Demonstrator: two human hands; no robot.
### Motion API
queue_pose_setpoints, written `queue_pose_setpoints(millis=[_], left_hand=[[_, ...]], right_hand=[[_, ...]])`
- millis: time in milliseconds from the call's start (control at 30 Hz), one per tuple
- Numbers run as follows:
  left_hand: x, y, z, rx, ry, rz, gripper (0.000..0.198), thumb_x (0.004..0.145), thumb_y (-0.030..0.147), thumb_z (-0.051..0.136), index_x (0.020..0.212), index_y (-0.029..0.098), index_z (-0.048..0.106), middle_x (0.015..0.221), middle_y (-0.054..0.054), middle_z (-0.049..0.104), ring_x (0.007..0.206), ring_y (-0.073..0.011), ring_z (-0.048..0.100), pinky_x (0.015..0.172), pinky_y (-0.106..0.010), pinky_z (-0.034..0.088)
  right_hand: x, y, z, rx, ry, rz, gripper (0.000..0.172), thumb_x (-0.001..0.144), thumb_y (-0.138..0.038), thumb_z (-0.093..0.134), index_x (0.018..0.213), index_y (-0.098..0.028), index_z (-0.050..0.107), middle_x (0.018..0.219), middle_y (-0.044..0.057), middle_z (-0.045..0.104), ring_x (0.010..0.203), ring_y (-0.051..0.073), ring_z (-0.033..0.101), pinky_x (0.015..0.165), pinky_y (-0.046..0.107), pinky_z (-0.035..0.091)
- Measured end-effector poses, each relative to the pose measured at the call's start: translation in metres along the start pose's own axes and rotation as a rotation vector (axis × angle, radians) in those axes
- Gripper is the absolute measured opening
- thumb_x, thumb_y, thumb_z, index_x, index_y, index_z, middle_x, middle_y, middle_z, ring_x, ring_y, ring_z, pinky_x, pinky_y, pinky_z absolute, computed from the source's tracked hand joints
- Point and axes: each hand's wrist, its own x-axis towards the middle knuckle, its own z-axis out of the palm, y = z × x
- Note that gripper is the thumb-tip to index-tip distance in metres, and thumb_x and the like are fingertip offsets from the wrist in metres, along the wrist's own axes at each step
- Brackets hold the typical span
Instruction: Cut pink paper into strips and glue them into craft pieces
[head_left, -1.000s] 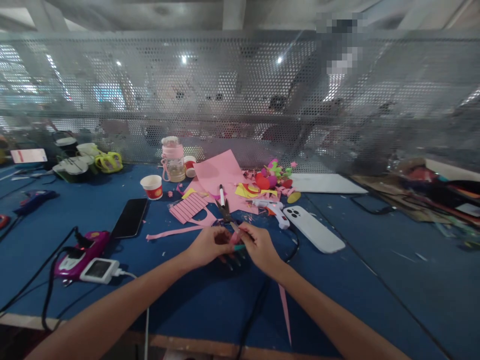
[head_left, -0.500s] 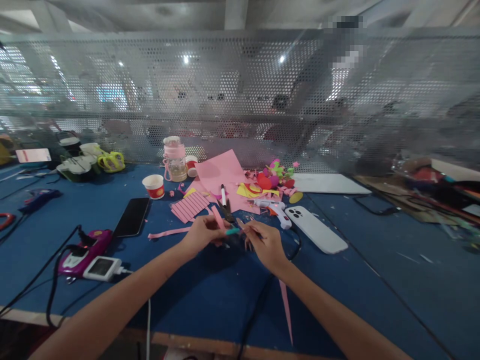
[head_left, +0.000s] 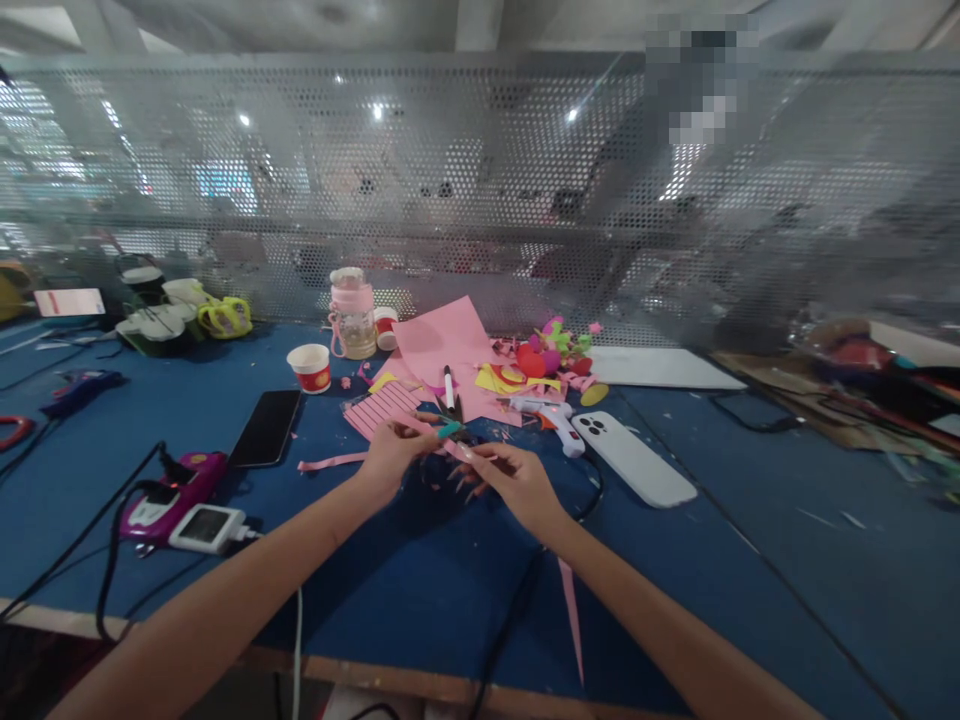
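My left hand (head_left: 391,458) is closed in a pinch on a narrow pink strip (head_left: 454,451) that looks like paper or foam. The fingers and thumb of my right hand (head_left: 521,485) are closed on the strip's other end. A small teal piece (head_left: 449,430) shows at the strip, by my left fingertips; how it is fixed there I cannot tell. Just beyond my hands lie dark-bladed scissors (head_left: 459,412), a white marker with a black cap (head_left: 448,388) and a pink sheet with parallel lines (head_left: 381,408). A white glue gun (head_left: 553,418) lies to the right.
A white phone (head_left: 637,462) lies right, a black phone (head_left: 265,430) left. Behind stand a paper cup (head_left: 310,370) and a bottle (head_left: 352,318). A purple power strip (head_left: 180,490) with cables sits at left. Colourful cutouts (head_left: 551,355) lie before the perforated metal screen (head_left: 465,180).
My hands have come closer together, with the right fingers now on the pink strip. The strip has tipped from upright to lying across between them, and the teal piece has moved up and left.
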Motion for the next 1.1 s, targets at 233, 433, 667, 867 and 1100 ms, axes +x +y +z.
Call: queue_pose_setpoints(millis=[233,433,667,867,1100], left_hand=[[0.001,-0.004,-0.001,0.096,0.023,0.098,0.026,0.045,0.023,0.077,0.065,0.012,0.064,0.056,0.001,0.063,0.053,-0.0097,0.058,0.055,-0.02,0.047],[0.002,-0.009,-0.003,0.257,0.02,0.184,0.024,0.053,0.029,0.071,0.069,0.012,0.066,0.058,-0.001,0.064,0.054,-0.012,0.058,0.054,-0.024,0.048],[0.003,-0.005,-0.007,0.365,0.076,0.209,0.027,0.056,0.02,0.068,0.081,0.013,0.061,0.058,0.002,0.064,0.054,-0.0117,0.06,0.055,-0.022,0.047],[0.003,-0.006,-0.011,0.639,0.018,0.315,0.015,0.062,0.02,0.063,0.075,0.015,0.063,0.059,0.0,0.064,0.058,-0.0135,0.061,0.057,-0.022,0.044],[0.009,-0.012,-0.016,0.715,0.038,0.336,0.016,0.066,0.027,0.058,0.073,0.015,0.066,0.059,0.0,0.062,0.055,-0.0129,0.056,0.053,-0.022,0.04]], right_hand=[[0.005,-0.001,0.001,0.299,0.077,0.199,0.04,0.05,-0.049,0.069,0.073,-0.016,0.062,0.062,0.002,0.065,0.051,0.014,0.059,0.043,0.025,0.048],[0.007,0.003,-0.001,0.243,0.118,0.235,0.041,0.051,-0.052,0.067,0.066,-0.015,0.057,0.057,0.002,0.064,0.046,0.012,0.057,0.04,0.022,0.046],[0.008,0.004,-0.005,0.148,0.133,0.192,0.044,0.05,-0.057,0.065,0.061,-0.016,0.052,0.052,0.001,0.061,0.043,0.011,0.056,0.039,0.022,0.045],[0.009,0.006,-0.006,0.092,0.191,0.181,0.044,0.046,-0.056,0.067,0.053,-0.02,0.043,0.046,-0.001,0.059,0.039,0.013,0.055,0.038,0.024,0.044],[0.01,0.005,-0.009,0.071,0.222,0.154,0.045,0.047,-0.06,0.065,0.052,-0.02,0.044,0.038,-0.003,0.052,0.033,0.014,0.051,0.035,0.028,0.045]])
